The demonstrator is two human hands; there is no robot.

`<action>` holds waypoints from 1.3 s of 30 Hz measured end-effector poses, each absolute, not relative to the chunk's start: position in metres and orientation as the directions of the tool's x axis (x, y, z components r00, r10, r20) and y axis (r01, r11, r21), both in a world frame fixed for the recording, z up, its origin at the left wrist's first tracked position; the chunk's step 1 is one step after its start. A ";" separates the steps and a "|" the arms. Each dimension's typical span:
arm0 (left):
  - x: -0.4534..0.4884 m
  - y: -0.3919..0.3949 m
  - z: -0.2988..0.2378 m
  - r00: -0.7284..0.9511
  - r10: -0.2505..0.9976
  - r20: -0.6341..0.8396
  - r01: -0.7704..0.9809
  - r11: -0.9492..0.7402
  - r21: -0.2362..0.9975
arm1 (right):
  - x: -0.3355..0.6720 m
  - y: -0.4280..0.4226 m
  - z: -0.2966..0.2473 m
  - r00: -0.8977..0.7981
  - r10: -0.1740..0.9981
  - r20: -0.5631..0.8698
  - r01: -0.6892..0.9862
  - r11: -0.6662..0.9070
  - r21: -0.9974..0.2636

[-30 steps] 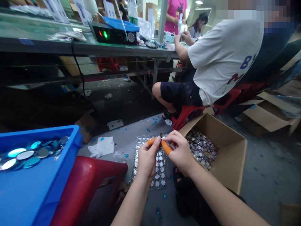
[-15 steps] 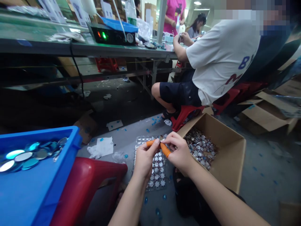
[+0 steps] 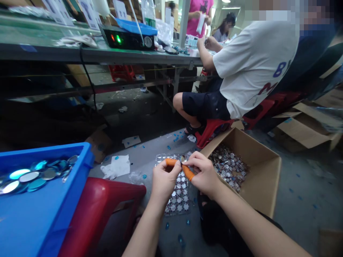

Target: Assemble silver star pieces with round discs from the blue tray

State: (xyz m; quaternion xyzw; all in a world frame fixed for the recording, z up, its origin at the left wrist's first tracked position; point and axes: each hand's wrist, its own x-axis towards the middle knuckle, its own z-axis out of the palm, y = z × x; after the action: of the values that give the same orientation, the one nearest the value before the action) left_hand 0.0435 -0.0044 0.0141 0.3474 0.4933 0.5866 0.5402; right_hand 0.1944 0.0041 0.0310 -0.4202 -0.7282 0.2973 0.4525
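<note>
My left hand and my right hand meet over the floor, both closed in a pinch with orange finger covers on. Between their fingertips is a small round shiny disc, partly hidden by the fingers. Under the hands lies a clear plastic tray with rows of silvery, star-edged pieces. Just right of my right hand stands an open cardboard box holding a heap of similar small pieces.
At left, a blue bin with round mirror-like discs rests by a red stool. A co-worker in a white shirt sits at the workbench. Blue bits and paper scraps litter the floor.
My fingers have shifted slightly, and more of the shiny disc shows above the fingertips. Both hands stay together over the tray.
</note>
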 end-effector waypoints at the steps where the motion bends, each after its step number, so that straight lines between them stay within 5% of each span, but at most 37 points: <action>1: 0.044 -0.004 0.014 -0.182 0.976 -0.120 -0.294 0.063 0.954 | 0.194 0.004 0.031 -0.230 0.886 0.403 0.337 0.461 -0.821; 9: 0.048 -0.004 0.019 -0.174 0.980 -0.097 -0.328 0.035 0.944 | 0.190 0.008 0.033 -0.152 0.895 0.420 0.305 0.447 -0.841; 21: 0.040 -0.003 0.016 -0.147 0.988 -0.052 -0.146 0.030 0.989 | 0.195 0.006 0.030 -0.238 0.865 0.443 0.339 0.501 -0.796; 31: 0.043 0.000 0.018 -0.150 0.986 -0.077 -0.244 0.038 0.969 | 0.195 0.012 0.031 -0.214 0.864 0.456 0.358 0.503 -0.787; 39: 0.037 0.000 0.019 -0.135 0.991 0.015 -0.092 -0.028 0.995 | 0.202 0.011 0.031 -0.300 0.848 0.437 0.347 0.524 -0.778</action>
State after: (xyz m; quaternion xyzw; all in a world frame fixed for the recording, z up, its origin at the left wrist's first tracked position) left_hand 0.0373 0.0000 0.0189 0.4466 0.5028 0.5609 0.4828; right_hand 0.2021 0.0110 0.0314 -0.3960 -0.7543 0.2851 0.4393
